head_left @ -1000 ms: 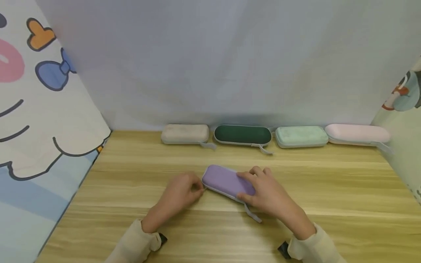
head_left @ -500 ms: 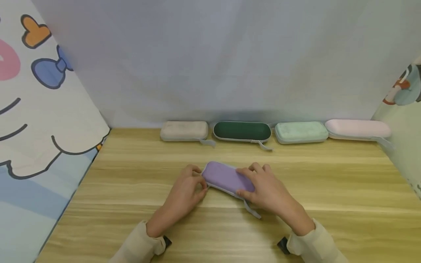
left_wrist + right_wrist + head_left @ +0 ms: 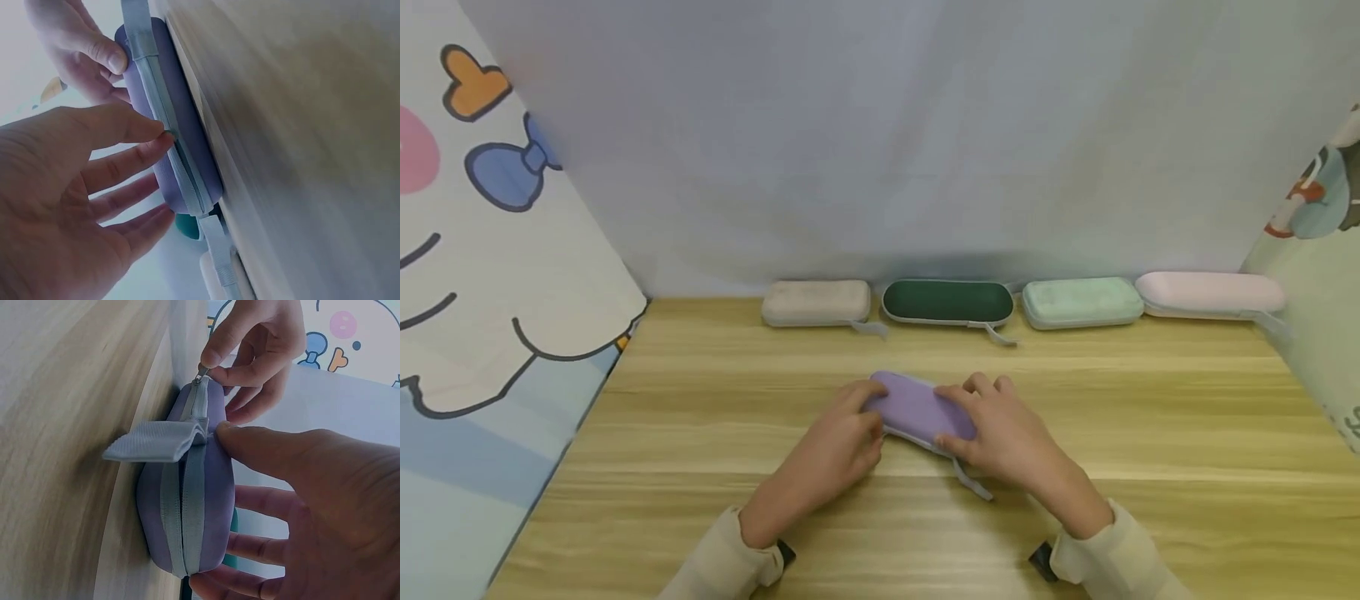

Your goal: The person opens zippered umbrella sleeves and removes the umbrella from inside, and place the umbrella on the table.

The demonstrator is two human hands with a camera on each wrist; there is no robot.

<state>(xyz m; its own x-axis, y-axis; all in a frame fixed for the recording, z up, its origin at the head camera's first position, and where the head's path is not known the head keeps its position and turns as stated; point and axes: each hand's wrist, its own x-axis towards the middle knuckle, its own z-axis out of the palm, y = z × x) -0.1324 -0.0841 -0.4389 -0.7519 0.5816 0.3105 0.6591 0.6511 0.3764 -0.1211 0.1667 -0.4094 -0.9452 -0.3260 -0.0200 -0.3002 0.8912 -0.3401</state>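
Observation:
A purple zippered case [image 3: 917, 410] lies aslant on the table, with a grey zipper along its side and a grey fabric tab [image 3: 156, 440] at the right end. My left hand [image 3: 837, 437] is at its left part; thumb and index finger pinch the small metal zipper pull [image 3: 203, 372]. In the left wrist view a dark gap runs between the zipper tapes from the pinched spot toward the left end. My right hand [image 3: 1007, 433] grips the right end, thumb on the near side and fingers over the top and far side.
Along the back of the wood-grain table [image 3: 700, 367] stand a beige case [image 3: 817, 302], a dark green case [image 3: 947, 302], a mint case [image 3: 1082, 302] and a pink case [image 3: 1212, 293]. A grey cloth backdrop [image 3: 880, 150] rises behind them.
My left hand has slid rightward along the near side with the zipper pull, its index side now over the case's left end. The right hand keeps its grip, and the case stays nearly in place.

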